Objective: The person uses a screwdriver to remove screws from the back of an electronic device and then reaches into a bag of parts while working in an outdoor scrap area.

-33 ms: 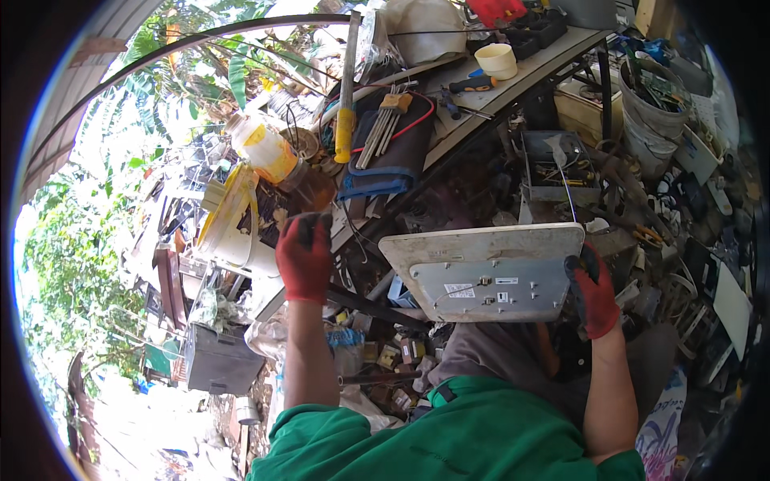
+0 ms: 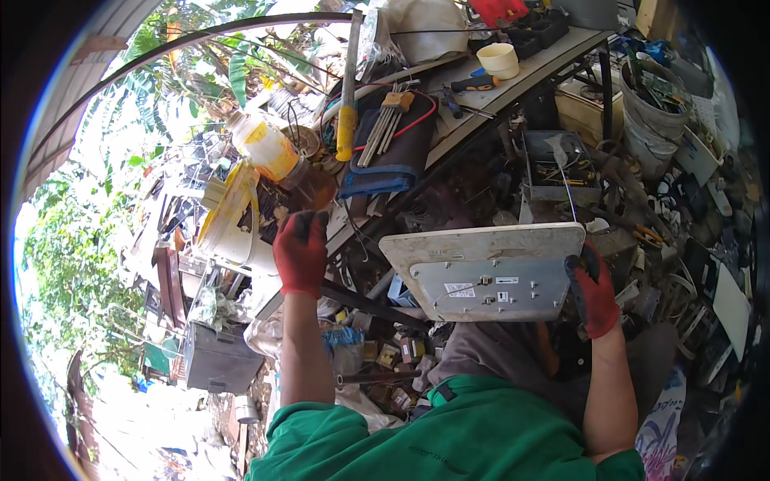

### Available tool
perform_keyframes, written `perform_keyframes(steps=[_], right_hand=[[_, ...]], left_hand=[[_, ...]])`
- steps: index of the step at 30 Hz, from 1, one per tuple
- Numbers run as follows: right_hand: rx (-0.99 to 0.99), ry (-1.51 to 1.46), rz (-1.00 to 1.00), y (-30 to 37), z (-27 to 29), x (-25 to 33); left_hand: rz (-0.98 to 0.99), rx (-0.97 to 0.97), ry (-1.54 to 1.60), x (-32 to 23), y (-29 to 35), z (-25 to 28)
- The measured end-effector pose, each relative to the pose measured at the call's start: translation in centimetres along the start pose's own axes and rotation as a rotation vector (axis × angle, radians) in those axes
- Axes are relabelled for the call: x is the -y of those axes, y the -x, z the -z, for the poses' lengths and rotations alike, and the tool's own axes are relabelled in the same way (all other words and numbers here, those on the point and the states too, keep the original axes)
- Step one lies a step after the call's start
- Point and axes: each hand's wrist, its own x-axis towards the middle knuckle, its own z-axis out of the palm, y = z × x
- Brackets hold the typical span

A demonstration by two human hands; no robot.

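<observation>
The person's right hand (image 2: pixel 595 293), in a red glove, has its grip closed on the right edge of a flat grey panel (image 2: pixel 488 268) held level above the lap, small sockets and labels facing up. The left hand (image 2: pixel 301 250), also red-gloved, reaches forward with fingers loosely curled and holding nothing, near the cluttered bench (image 2: pixel 513 92) edge. Beyond it stands a yellow-labelled bottle (image 2: pixel 263 144). Farther off, a dark tool roll (image 2: pixel 393 148) and a cream tape roll (image 2: pixel 498 58) lie on the bench.
</observation>
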Motion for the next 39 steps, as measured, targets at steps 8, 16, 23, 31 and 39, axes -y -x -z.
perform_keyframes(steps=[8, 16, 23, 31, 39], right_hand=[[0.013, 0.095, 0.032, 0.0, 0.1, -0.2], [-0.029, 0.005, -0.035, 0.7, 0.9, 1.2], [-0.088, 0.287, 0.195, -1.2, 0.8, -0.9], [-0.107, 0.613, 0.382, 2.8, -3.0, 4.9], [0.078, 0.677, 0.288, 10.1, -9.9, 6.3]], left_hand=[[-0.004, 0.021, -0.102, 4.8, -3.4, -1.7], [-0.426, 0.040, 0.368, -6.8, 3.0, -1.5], [-0.452, 0.808, 0.049, -11.4, 1.4, -3.1], [-0.385, 0.947, -0.263, -14.7, 0.9, -4.5], [-0.473, 0.820, -0.064, -11.7, 0.5, -7.0]])
